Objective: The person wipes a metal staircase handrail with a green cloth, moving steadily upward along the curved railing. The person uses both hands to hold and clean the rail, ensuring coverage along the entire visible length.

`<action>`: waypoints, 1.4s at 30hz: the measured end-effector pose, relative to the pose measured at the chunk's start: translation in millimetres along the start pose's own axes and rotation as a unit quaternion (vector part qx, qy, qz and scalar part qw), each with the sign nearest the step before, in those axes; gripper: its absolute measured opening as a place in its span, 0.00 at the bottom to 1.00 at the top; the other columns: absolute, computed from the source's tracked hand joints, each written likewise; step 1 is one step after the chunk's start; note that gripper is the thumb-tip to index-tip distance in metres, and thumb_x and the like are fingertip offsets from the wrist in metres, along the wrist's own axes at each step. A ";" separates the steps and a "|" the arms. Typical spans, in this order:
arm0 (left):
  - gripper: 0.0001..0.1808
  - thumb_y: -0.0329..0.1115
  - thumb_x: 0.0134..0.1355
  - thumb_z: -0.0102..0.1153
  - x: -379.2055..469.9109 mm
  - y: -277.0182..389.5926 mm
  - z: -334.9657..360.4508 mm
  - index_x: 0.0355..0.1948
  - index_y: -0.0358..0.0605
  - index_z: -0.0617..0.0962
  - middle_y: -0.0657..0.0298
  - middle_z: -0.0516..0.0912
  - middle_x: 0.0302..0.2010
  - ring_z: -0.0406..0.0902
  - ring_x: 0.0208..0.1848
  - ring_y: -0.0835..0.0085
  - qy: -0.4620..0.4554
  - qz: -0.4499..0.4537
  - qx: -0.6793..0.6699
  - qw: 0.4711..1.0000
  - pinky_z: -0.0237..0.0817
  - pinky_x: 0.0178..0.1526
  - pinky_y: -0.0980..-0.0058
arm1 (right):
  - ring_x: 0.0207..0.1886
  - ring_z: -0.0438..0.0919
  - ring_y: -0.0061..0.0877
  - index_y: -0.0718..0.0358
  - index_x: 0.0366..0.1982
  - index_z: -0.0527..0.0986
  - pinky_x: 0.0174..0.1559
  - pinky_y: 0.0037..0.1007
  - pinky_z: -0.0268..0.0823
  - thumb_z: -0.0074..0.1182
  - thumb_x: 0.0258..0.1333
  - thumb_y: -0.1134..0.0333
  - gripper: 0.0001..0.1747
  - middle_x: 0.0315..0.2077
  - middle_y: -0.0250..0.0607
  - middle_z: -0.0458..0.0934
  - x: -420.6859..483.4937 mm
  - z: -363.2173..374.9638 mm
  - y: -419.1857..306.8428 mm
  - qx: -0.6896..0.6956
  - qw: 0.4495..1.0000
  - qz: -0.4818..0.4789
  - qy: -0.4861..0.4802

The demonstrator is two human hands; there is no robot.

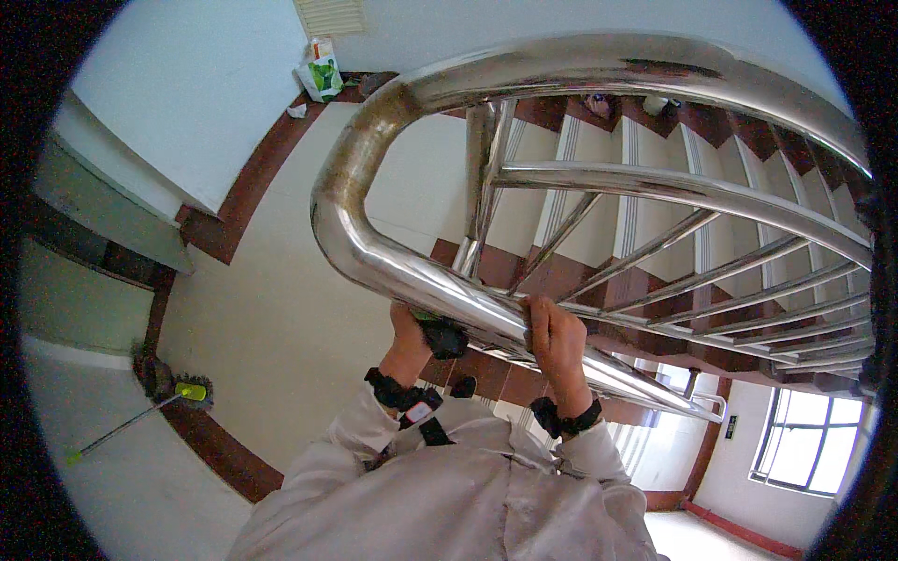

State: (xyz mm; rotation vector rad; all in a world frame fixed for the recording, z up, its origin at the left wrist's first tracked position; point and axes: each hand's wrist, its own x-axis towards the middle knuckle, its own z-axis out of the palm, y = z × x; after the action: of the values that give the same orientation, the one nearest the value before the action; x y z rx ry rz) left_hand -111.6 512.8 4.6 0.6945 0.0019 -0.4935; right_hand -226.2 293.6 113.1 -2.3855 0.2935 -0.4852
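Observation:
A thick, polished stainless-steel handrail curves around in front of me at the head of a stair flight. At its lower run, my left hand is against the near side, gripping a dark bundle with a bit of green at its top. The bundle may be cloth; most of my left fingers are hidden behind it and the rail. Farther right along the same run, my right hand is closed over the tube, knuckles up. Dark bands circle both wrists, below pale sleeves.
Steel balusters slant beside tiled stairs with brown edging. A long-handled brush leans at the left wall. A printed bag stands in the far corner, near a white scrap. A window is at lower right.

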 end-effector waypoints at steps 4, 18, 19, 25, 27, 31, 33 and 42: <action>0.33 0.63 0.74 0.43 -21.4 -7.5 38.6 0.63 0.47 0.75 0.63 0.81 0.57 0.78 0.58 0.61 0.066 0.076 0.013 0.995 0.70 0.65 0.59 | 0.28 0.80 0.51 0.55 0.32 0.78 0.31 0.50 0.70 0.39 0.75 0.55 0.20 0.25 0.48 0.81 -1.0 2.5 -1.7 -0.026 0.999 0.023 0.009; 0.56 0.45 0.71 0.58 -37.3 -22.5 -33.6 0.76 0.27 0.32 0.35 0.42 0.78 0.46 0.79 0.44 -0.114 0.360 0.701 0.604 0.38 0.79 0.56 | 0.30 0.81 0.48 0.58 0.36 0.81 0.34 0.46 0.71 0.39 0.76 0.57 0.22 0.26 0.47 0.82 -6.2 6.4 -6.3 -0.079 0.996 0.033 0.039; 0.59 0.45 0.68 0.63 -36.9 -14.7 -28.9 0.76 0.27 0.34 0.36 0.44 0.78 0.48 0.78 0.44 -0.137 0.286 0.610 0.726 0.41 0.78 0.56 | 0.30 0.82 0.47 0.59 0.36 0.83 0.34 0.44 0.71 0.39 0.78 0.58 0.23 0.26 0.48 0.82 -6.7 6.9 -6.1 -0.086 0.995 0.043 0.032; 0.51 0.42 0.53 0.80 -27.0 19.3 10.2 0.69 0.33 0.63 0.46 0.68 0.67 0.68 0.67 0.52 -0.118 0.300 0.538 0.779 0.59 0.69 0.57 | 0.28 0.81 0.46 0.59 0.36 0.83 0.33 0.44 0.71 0.39 0.78 0.57 0.23 0.25 0.46 0.82 -8.3 12.0 -1.6 -0.068 0.995 0.026 0.062; 0.44 0.42 0.49 0.82 -18.7 25.5 14.7 0.63 0.36 0.71 0.50 0.76 0.60 0.74 0.62 0.55 -0.112 0.282 0.534 0.789 0.64 0.66 0.58 | 0.28 0.81 0.45 0.59 0.35 0.83 0.33 0.43 0.71 0.39 0.78 0.57 0.23 0.25 0.45 0.82 -8.4 13.7 0.8 -0.081 0.995 0.018 0.064; 0.44 0.44 0.48 0.83 -3.8 33.9 9.4 0.63 0.41 0.73 0.53 0.81 0.56 0.76 0.60 0.58 -0.133 0.176 0.527 0.821 0.63 0.68 0.57 | 0.30 0.81 0.51 0.56 0.35 0.79 0.32 0.52 0.71 0.44 0.73 0.56 0.17 0.27 0.49 0.81 -9.5 13.8 3.5 -0.052 0.996 0.071 0.028; 0.47 0.46 0.48 0.83 -0.6 33.7 4.4 0.65 0.42 0.71 0.53 0.80 0.57 0.76 0.61 0.58 -0.137 0.178 0.531 0.817 0.63 0.69 0.56 | 0.30 0.80 0.51 0.56 0.35 0.78 0.32 0.52 0.70 0.45 0.72 0.56 0.16 0.27 0.49 0.81 -9.6 13.4 3.3 -0.037 0.998 0.033 0.049; 0.39 0.37 0.50 0.81 5.6 -16.4 -5.6 0.60 0.43 0.73 0.55 0.80 0.57 0.75 0.60 0.60 -0.027 0.261 0.514 0.816 0.70 0.64 0.58 | 0.29 0.80 0.48 0.58 0.34 0.78 0.32 0.50 0.71 0.46 0.71 0.60 0.14 0.27 0.48 0.81 -10.5 13.5 0.9 -0.052 0.996 0.008 0.071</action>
State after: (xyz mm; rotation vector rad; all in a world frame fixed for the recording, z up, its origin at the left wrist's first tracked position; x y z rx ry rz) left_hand -112.9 503.0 -10.7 1.6866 -0.5364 0.0754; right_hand -230.2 304.2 100.2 -2.4520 0.4099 -0.6486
